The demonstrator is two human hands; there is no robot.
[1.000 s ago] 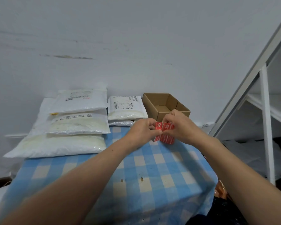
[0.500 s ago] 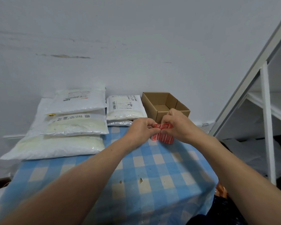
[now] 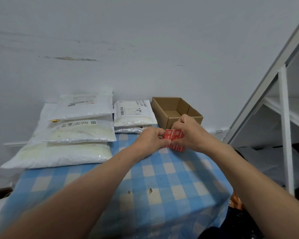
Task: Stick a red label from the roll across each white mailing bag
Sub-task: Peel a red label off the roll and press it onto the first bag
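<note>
Both my hands hold a strip of red labels (image 3: 175,135) above the far part of the blue checked table (image 3: 162,178). My left hand (image 3: 149,141) pinches the strip's left end and my right hand (image 3: 192,133) pinches its right part; more red labels hang below the fingers. White mailing bags lie at the back: a stack of three on the left, with the top bag (image 3: 85,107), the middle bag (image 3: 79,132) and the large bottom bag (image 3: 59,155), and a smaller stack (image 3: 133,114) beside them. No red label shows on any bag.
An open brown cardboard box (image 3: 169,107) stands at the back right of the table, just behind my right hand. A white metal shelf frame (image 3: 283,118) rises at the right. The wall runs close behind the bags. Dark clutter lies on the floor at lower right.
My hands have stayed in nearly the same spot, working the red strip between the fingers; the strip sits slightly lower and closer to the box. The bags have not moved.
</note>
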